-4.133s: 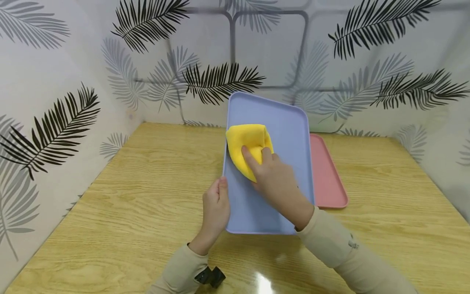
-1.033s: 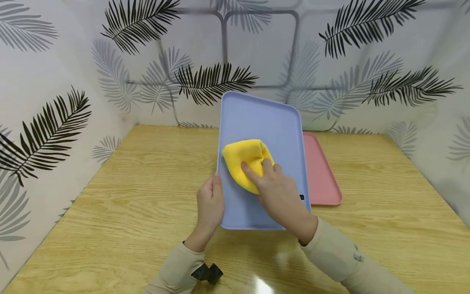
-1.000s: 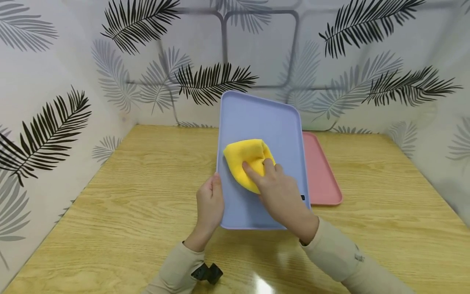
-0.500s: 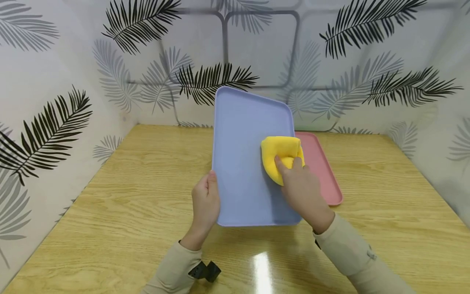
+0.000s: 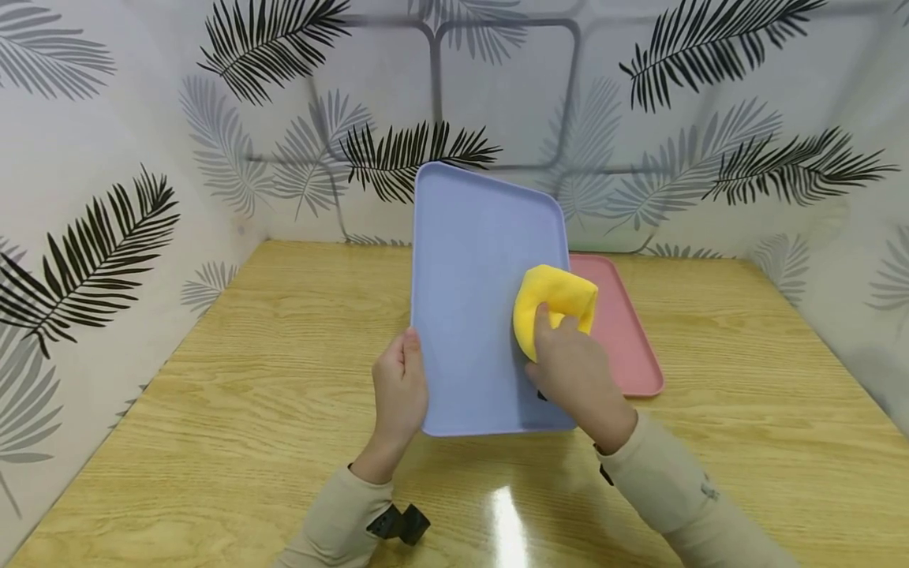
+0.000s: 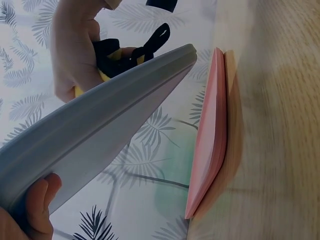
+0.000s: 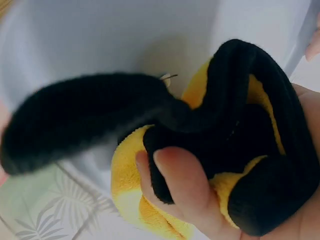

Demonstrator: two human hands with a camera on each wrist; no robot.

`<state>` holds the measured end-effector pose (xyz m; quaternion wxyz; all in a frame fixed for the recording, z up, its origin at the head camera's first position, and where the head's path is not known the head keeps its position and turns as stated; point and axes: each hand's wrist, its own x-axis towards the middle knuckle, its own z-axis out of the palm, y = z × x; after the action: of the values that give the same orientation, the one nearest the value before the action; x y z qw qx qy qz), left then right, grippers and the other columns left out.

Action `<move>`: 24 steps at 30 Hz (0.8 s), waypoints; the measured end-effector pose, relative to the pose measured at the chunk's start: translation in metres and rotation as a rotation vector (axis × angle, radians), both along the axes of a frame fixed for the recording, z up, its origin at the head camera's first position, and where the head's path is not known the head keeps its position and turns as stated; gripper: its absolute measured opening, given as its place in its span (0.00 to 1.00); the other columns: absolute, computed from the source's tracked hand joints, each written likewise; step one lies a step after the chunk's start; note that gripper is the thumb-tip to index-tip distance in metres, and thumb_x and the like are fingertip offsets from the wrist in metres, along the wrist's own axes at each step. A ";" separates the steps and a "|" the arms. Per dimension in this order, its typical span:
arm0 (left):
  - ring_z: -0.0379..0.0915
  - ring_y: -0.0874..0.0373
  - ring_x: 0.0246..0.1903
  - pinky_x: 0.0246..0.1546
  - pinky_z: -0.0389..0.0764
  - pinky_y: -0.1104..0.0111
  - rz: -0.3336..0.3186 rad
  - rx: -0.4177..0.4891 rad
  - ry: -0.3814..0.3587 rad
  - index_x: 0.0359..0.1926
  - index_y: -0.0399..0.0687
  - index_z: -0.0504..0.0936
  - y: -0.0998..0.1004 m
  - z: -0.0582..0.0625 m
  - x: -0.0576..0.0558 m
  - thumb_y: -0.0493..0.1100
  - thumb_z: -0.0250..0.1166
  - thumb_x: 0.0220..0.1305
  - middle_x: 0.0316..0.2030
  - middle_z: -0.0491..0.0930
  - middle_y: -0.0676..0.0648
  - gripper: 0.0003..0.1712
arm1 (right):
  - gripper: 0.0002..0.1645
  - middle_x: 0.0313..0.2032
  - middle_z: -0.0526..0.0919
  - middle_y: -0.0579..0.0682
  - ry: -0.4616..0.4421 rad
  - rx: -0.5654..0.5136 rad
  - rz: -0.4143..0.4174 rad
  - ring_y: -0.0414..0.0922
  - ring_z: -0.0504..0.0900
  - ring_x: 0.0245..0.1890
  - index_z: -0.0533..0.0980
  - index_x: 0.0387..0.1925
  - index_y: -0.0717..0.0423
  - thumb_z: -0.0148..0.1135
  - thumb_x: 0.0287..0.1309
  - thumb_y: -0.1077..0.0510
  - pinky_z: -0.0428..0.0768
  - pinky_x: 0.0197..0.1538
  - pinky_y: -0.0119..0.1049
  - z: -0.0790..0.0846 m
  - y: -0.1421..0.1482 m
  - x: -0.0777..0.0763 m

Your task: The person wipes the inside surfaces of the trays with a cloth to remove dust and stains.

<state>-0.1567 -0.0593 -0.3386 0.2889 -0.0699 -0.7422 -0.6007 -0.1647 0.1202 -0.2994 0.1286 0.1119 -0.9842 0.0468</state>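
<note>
A blue rectangular tray (image 5: 469,260) is held tilted up off the table, its inner face toward me. My left hand (image 5: 400,386) grips its left edge, thumb in front; in the left wrist view curled fingers (image 6: 42,197) show on its underside. My right hand (image 5: 582,371) holds a bunched yellow cloth (image 5: 554,296) against the tray's right side, covering part of the right rim. In the right wrist view the cloth's black side (image 7: 90,120) hangs out in loose folds, and fingers curl round the bundle.
A pink tray (image 5: 625,339) lies on the wooden table (image 5: 284,379), partly behind the blue one to the right. Patterned leaf walls (image 5: 497,95) enclose the back and sides. A black device (image 5: 399,524) is strapped at the left wrist.
My right hand has moved the cloth from the tray's left and middle across to its right edge, turning it slightly. The blue tray has shifted a little left and up; my left hand keeps its grip.
</note>
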 end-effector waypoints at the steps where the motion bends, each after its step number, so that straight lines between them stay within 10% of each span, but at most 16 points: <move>1: 0.52 0.63 0.12 0.11 0.55 0.73 -0.001 0.003 -0.003 0.15 0.41 0.62 0.000 0.000 0.000 0.38 0.44 0.69 0.12 0.55 0.53 0.22 | 0.43 0.29 0.71 0.67 0.015 0.005 0.011 0.47 0.66 0.11 0.61 0.57 0.71 0.68 0.41 0.57 0.69 0.13 0.40 0.000 -0.002 0.001; 16: 0.63 0.62 0.15 0.14 0.65 0.73 -0.042 0.022 -0.065 0.22 0.34 0.71 0.005 -0.002 0.003 0.40 0.43 0.70 0.14 0.64 0.50 0.21 | 0.43 0.28 0.70 0.61 0.339 0.078 0.238 0.48 0.67 0.15 0.70 0.54 0.58 0.76 0.31 0.56 0.67 0.11 0.36 -0.001 -0.036 0.018; 24: 0.51 0.64 0.11 0.11 0.54 0.75 -0.072 0.018 -0.083 0.18 0.38 0.64 0.002 -0.003 0.004 0.40 0.41 0.70 0.12 0.55 0.53 0.22 | 0.38 0.30 0.69 0.59 0.411 0.040 0.361 0.48 0.65 0.18 0.72 0.53 0.54 0.72 0.33 0.64 0.64 0.10 0.33 -0.003 -0.045 0.024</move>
<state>-0.1531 -0.0568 -0.3411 0.2365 -0.0692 -0.7451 -0.6198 -0.1408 0.0755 -0.3023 0.3130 0.2953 -0.9023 0.0256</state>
